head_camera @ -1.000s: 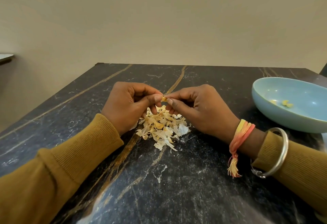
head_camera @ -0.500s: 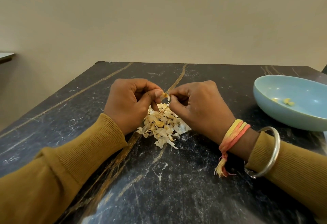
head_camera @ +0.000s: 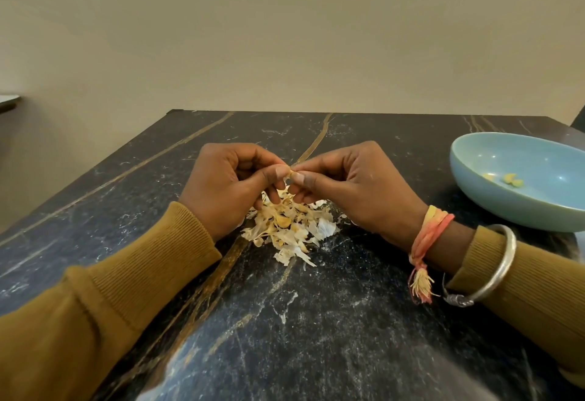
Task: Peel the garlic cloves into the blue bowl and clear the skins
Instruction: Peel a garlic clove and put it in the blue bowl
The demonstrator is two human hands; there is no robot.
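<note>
A small garlic clove (head_camera: 290, 173) is pinched between the fingertips of both hands, just above a heap of papery garlic skins (head_camera: 289, 226) on the dark marble table (head_camera: 316, 321). My left hand (head_camera: 228, 185) holds the clove from the left with thumb and forefinger. My right hand (head_camera: 348, 185) pinches it from the right. Most of the clove is hidden by the fingertips. The blue bowl (head_camera: 525, 207) sits at the right edge of the table with a few peeled cloves (head_camera: 511, 179) inside.
The table's far edge (head_camera: 348, 113) runs along a plain beige wall. A pale ledge (head_camera: 9, 101) shows at the far left. On my right wrist are a thread band (head_camera: 427, 236) and a metal bangle (head_camera: 493, 267).
Both hands have stayed together over the skins, lifting slightly while working the clove between the fingertips. The bowl and the heap have not moved.
</note>
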